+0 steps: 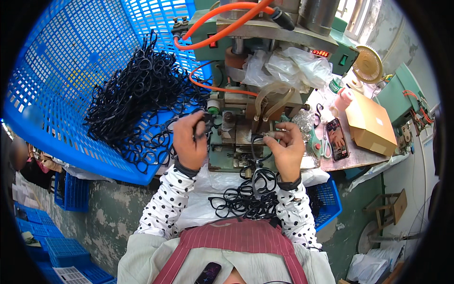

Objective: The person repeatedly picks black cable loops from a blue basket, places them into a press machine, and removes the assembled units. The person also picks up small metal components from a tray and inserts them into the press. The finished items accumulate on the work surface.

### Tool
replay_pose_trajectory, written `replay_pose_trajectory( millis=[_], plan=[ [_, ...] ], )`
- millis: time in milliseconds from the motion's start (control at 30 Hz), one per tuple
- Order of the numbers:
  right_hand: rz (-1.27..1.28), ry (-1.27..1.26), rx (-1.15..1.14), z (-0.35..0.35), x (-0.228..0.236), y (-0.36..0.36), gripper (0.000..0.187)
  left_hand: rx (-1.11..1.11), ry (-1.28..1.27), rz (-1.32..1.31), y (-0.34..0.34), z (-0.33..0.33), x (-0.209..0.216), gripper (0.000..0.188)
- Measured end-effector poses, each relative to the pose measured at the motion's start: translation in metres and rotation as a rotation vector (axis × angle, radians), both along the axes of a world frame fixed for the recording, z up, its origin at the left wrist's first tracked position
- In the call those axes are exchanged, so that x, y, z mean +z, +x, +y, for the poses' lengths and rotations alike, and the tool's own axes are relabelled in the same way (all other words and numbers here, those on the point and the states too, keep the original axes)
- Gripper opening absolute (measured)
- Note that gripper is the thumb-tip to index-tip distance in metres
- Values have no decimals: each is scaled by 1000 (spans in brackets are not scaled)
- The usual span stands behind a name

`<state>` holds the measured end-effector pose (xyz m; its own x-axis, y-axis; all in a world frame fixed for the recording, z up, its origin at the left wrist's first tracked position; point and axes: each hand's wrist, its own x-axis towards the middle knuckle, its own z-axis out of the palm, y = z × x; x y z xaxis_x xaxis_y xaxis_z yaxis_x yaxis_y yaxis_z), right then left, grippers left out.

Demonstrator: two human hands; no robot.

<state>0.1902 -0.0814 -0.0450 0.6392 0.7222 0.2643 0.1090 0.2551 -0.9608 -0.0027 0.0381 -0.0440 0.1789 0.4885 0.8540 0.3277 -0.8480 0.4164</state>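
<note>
Close to the press jig (241, 135), my right hand (287, 151) pinches a black eyeglass frame (256, 150), whose rim hangs in front of the metal block. My left hand (189, 142) is closed at the left side of the jig, its fingers curled around something dark that I cannot make out. Two clear tubes (274, 105) come down to the jig between my hands. Below, a pile of black eyeglass frames (241, 201) lies on white plastic sheeting in front of me.
A big blue basket (61, 137) at the left holds a heap of black frames (137, 85). Orange hoses (213, 28) cross the press above. On the right are scissors (325, 147), a phone (337, 139), a cardboard box (371, 123) and a pink bottle (344, 98).
</note>
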Motion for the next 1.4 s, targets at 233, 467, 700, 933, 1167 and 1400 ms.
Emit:
replay_pose_trajectory(
  millis=[233, 467, 700, 933, 1167, 1400],
  plan=[
    [21, -16, 12, 19, 5, -7, 50, -253, 251, 120, 10, -23, 5, 30],
    [-103, -53, -47, 20, 1, 1, 56, -624, 338, 238, 30, -44, -3, 36],
    [-613, -591, -629, -9, -101, 125, 32, -704, 315, 308, 45, -46, -18, 37],
    [-1020, -523, -553, -24, -100, 104, 16, -690, 305, 309, 44, -47, -20, 38],
    [-702, -297, -601, -20, -109, 113, 10, -663, 488, 421, 32, -36, -7, 43],
    [-669, -330, -640, -20, -111, 112, 12, 107, 69, 288, 15, 65, -55, 31]
  ],
)
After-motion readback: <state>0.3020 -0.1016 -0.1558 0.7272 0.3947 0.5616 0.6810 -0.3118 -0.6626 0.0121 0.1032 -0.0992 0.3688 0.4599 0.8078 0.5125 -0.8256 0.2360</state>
